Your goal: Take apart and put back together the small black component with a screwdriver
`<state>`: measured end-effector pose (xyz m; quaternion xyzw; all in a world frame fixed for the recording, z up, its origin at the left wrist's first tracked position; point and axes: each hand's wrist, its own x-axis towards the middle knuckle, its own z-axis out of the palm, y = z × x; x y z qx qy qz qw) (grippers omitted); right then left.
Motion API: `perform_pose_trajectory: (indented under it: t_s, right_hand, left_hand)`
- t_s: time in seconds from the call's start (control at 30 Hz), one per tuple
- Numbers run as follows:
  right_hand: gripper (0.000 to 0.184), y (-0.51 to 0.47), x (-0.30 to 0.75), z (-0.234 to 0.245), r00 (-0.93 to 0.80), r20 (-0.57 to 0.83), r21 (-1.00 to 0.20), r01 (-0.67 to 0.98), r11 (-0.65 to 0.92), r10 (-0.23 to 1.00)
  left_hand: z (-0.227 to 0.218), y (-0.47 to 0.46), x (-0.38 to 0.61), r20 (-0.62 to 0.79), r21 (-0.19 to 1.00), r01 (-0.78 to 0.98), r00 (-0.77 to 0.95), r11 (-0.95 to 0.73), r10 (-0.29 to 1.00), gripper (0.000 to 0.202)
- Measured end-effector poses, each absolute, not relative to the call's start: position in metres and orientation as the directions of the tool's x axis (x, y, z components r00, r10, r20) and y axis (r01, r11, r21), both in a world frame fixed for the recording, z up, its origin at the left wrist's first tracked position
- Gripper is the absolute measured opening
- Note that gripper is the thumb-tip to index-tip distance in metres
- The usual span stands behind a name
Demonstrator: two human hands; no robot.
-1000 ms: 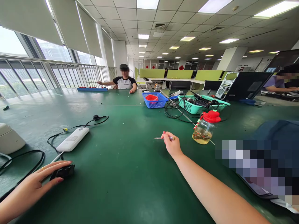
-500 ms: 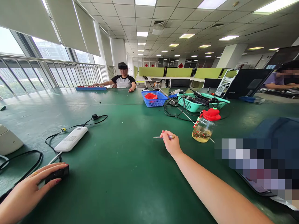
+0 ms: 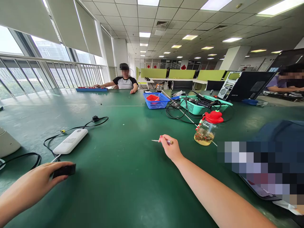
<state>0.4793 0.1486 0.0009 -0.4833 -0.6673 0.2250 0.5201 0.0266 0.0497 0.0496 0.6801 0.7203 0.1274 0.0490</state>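
Observation:
My left hand [image 3: 39,180] is closed around a small black block-like object [image 3: 64,171], with the thumb on its near side and the fingers over the far side. It is low at the left, just in front of a white power bank-like box [image 3: 71,141] with a cable. Near the middle of the green table [image 3: 123,190], my right hand [image 3: 171,148] pinches a slim pointed tool [image 3: 155,140]. The tool's thin silvery tip points left, and its brownish end shows beside the fingers. Its exact kind is unclear.
A clear jug with a red lid [image 3: 206,129] stands right of my right hand. Behind are a blue basket [image 3: 156,104] and a green basket of cables [image 3: 197,109]. A person [image 3: 125,80] sits across the table. A blurred-out area [image 3: 261,167] lies at right.
My left hand has moved right with the black object, which now shows more of its side. My right hand has shifted slightly left and down with the pointed tool.

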Motion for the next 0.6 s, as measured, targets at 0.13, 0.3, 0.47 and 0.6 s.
perform_pose_trajectory:
  t_s: [0.13, 0.3, 0.47, 0.6]
  right_hand:
    - [0.025, 0.141, 0.471, 0.003, -0.221, 0.529, -0.672, 0.480, 0.564, 0.819]
    - [0.010, 0.138, 0.467, 0.001, -0.403, 0.500, -0.553, 0.532, 0.641, 0.767]
    - [0.017, 0.140, 0.469, 0.001, -0.306, 0.653, -0.463, 0.563, 0.685, 0.693]
    - [0.025, 0.131, 0.467, 0.010, -0.278, 0.785, -0.368, 0.511, 0.777, 0.554]
  left_hand:
    - [0.076, 0.075, 0.115, 0.045, 0.222, 0.971, 0.078, -0.086, 0.996, 0.041]
    - [0.058, 0.121, 0.222, 0.100, 0.341, 0.876, 0.328, -0.342, 0.939, 0.036]
    - [0.032, 0.160, 0.274, 0.146, 0.427, 0.833, 0.319, -0.351, 0.936, 0.031]
    - [0.020, 0.171, 0.280, 0.197, 0.478, 0.783, 0.346, -0.398, 0.917, 0.032]
